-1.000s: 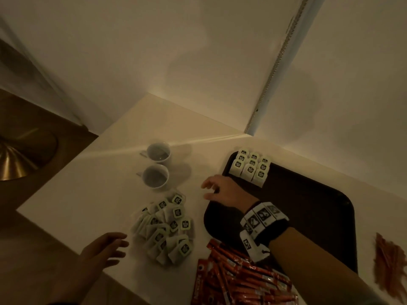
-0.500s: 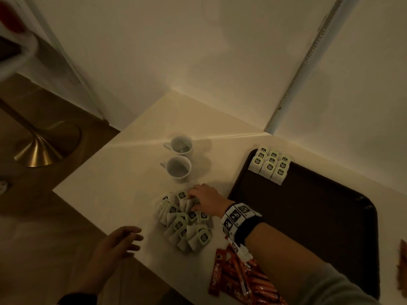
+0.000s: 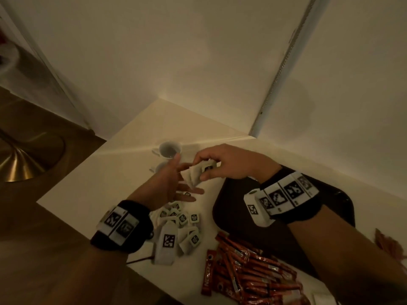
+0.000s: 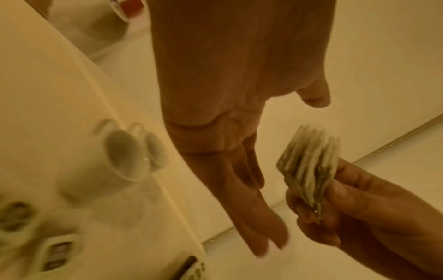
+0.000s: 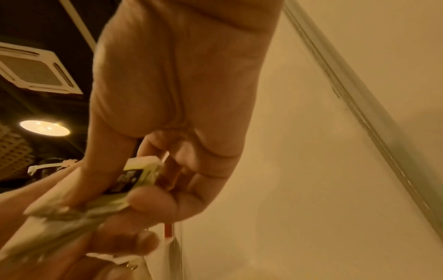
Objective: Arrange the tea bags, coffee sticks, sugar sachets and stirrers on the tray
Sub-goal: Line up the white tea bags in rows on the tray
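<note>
Holding bunch of tea bags [image 3: 198, 172] tight in right hand [image 3: 229, 161]. Left hand [image 3: 169, 183] flat, fingers straight, beside bunch. Next: square bunch, set on tray [image 3: 231, 208].

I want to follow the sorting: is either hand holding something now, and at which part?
The right hand pinches a small stack of tea bags at its tag end, thumb against fingers; the free ends fan out. The left hand, open beside the stack, holds nothing.

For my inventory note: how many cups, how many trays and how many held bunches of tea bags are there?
Small white ceramic cups: 2
Dark rectangular plastic tray: 1
Bunch of white paper tea bags, held by right hand: 1
Total: 4
</note>
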`<act>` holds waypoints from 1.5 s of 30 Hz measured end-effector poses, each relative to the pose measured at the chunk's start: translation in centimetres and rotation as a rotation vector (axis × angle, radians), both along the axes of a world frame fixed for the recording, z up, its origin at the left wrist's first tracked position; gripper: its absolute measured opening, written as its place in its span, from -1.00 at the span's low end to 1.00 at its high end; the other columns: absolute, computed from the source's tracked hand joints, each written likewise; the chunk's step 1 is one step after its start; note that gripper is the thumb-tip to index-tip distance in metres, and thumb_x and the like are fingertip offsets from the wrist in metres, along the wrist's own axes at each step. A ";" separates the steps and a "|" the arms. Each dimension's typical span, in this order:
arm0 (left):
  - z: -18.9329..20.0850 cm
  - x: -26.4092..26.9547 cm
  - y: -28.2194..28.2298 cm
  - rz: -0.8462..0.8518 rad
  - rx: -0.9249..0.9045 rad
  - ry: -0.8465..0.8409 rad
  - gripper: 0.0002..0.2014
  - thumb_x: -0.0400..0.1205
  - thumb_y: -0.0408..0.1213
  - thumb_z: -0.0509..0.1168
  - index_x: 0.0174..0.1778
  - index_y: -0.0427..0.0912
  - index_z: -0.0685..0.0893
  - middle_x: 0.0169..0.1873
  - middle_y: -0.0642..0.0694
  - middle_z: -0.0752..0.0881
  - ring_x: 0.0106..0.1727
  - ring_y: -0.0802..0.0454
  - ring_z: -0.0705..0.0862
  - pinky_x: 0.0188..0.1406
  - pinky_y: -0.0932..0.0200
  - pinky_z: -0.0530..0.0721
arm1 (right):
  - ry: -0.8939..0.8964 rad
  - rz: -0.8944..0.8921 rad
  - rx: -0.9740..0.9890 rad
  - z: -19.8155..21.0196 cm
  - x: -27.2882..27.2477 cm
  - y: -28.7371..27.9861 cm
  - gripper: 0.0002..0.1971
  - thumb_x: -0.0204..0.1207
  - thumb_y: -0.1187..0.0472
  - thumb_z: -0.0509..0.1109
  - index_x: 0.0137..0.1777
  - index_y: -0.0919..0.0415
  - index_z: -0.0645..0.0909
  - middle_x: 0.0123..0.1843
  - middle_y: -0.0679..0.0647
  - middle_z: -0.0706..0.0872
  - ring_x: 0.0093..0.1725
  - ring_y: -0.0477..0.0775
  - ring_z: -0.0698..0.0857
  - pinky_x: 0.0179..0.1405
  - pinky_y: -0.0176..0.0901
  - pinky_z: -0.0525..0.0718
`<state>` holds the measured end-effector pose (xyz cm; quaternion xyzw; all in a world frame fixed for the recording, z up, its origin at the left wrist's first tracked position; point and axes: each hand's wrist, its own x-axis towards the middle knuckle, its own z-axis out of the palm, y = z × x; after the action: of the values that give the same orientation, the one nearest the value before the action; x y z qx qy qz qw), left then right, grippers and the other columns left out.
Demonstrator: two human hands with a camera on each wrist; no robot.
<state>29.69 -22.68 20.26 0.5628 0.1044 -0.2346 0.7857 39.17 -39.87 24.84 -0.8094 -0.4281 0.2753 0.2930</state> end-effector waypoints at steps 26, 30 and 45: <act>4.3 4.4 -8.8 0.315 -0.539 -0.176 -0.70 0.48 -0.12 0.28 0.06 -0.18 0.64 -0.13 -0.02 0.82 -0.05 0.03 0.81 -0.44 0.40 0.68 | -0.554 -0.351 0.083 10.8 0.7 -4.1 -0.82 0.42 0.05 0.52 -0.24 0.15 0.67 -0.41 -0.19 0.58 -0.44 -0.28 0.56 -0.40 -0.49 0.44; 4.8 4.4 -9.0 0.338 -0.633 -0.157 -0.74 0.49 -0.12 0.25 0.00 -0.18 0.64 -0.20 -0.04 0.81 -0.11 0.04 0.81 -0.51 0.43 0.68 | -0.511 -0.357 0.062 11.2 0.9 -4.0 -0.71 0.45 0.06 0.50 -0.42 0.15 0.58 -0.57 -0.14 0.48 -0.55 -0.25 0.47 -0.48 -0.48 0.37; 4.5 4.7 -9.2 0.365 -0.632 -0.189 -0.72 0.48 -0.22 0.31 0.08 -0.19 0.65 -0.13 -0.12 0.80 -0.16 0.05 0.81 -0.47 0.40 0.69 | -0.429 -0.405 0.088 9.5 1.0 -4.2 -0.74 0.44 0.04 0.50 -0.18 0.27 0.71 -0.24 0.04 0.73 -0.33 -0.18 0.62 -0.33 -0.52 0.45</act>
<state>34.43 -31.92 24.76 0.2840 0.0527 -0.0584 0.9556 40.21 -44.06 34.36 -0.9046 -0.3214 0.0150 0.2794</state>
